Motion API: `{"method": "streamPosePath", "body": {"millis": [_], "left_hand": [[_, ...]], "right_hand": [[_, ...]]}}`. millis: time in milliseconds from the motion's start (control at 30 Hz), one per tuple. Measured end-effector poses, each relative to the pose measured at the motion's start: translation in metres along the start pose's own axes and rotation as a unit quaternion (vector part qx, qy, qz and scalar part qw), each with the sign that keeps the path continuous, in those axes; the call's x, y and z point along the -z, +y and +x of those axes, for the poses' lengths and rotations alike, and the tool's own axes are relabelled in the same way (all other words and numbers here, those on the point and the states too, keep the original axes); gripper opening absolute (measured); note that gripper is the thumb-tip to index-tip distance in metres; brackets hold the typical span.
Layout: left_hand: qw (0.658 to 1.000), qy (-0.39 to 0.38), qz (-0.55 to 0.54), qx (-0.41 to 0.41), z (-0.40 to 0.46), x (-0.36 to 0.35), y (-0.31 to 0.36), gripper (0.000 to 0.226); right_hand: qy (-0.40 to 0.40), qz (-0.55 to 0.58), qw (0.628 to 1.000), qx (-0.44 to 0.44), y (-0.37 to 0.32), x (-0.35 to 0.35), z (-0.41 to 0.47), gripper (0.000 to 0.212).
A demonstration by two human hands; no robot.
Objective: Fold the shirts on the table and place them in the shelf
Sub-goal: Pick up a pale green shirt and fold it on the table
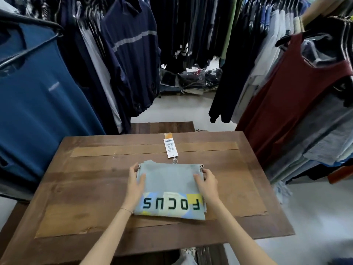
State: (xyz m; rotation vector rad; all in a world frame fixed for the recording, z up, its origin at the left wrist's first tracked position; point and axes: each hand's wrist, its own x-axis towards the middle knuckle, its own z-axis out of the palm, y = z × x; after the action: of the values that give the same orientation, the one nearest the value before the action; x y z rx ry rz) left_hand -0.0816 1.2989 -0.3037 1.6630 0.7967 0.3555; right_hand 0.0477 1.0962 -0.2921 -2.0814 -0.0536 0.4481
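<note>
Nearest the camera, two bare forearms reach forward over the wooden surface (91, 188), a thin bracelet (127, 210) on the left wrist. Between them lies the shirt (170, 180), a pale grey one folded into a neat rectangle near the middle of the surface, with a coloured band reading FOCUS along its near edge, the letters upside down from here.

The left hand (136, 185) clasps the shirt's left edge, thumb on top of the cloth and fingers (132, 171) curled down round the side. The right hand (207, 183) mirrors it on the right edge, thumb on top, fingers (207, 172) wrapped over the fold. Holding both sides at once probably keeps the layers from sliding apart, so the bundle can be squared up or lifted whole; the folding itself looks finished or nearly so.

Just beyond the shirt a paper price tag (170, 148) lies flat on the surface, joined to the collar end by a thin string, left outside the fold.

Farther off, racks of hanging clothes (129, 54) crowd both sides, with bagged garments (198, 79) heaped on the floor at the back. Stacked folded clothes (321, 150) sit at the right, perhaps on the shelf, though the shelf itself I cannot make out.
</note>
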Motion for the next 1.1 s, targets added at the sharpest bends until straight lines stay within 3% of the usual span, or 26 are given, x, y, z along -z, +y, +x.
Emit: {"method": "streamPosePath", "body": {"millis": [200,367,600,700,933,1000,1100], "left_hand": [[0.998,0.062,-0.017,-0.017,-0.033,-0.007,-0.013,0.042],[0.994,0.113,0.005,0.007,-0.039,-0.009,-0.012,0.017],[0.982,0.109,0.08,-0.129,-0.032,-0.013,0.009,0.012],[0.986,0.075,0.108,-0.102,-0.02,-0.012,-0.004,0.018],[0.999,0.007,0.028,-0.029,-0.037,-0.007,0.002,0.044],[0.999,0.042,0.013,-0.014,-0.056,-0.003,-0.005,0.04],[0.996,0.075,0.028,-0.024,-0.088,0.005,-0.02,0.017]], "right_hand": [[0.079,0.038,0.995,0.046,0.008,-0.003,-0.019,0.022],[0.128,-0.052,0.989,0.052,0.016,-0.011,-0.027,0.013],[0.172,0.003,0.977,0.124,0.021,-0.014,-0.038,0.009],[0.177,0.0,0.977,0.115,0.023,-0.017,-0.037,0.009],[0.122,0.012,0.991,0.062,0.015,0.004,-0.028,0.012],[0.122,0.017,0.99,0.063,0.02,0.016,-0.038,0.01],[0.125,0.0,0.991,0.043,0.04,0.035,-0.06,0.014]]}}
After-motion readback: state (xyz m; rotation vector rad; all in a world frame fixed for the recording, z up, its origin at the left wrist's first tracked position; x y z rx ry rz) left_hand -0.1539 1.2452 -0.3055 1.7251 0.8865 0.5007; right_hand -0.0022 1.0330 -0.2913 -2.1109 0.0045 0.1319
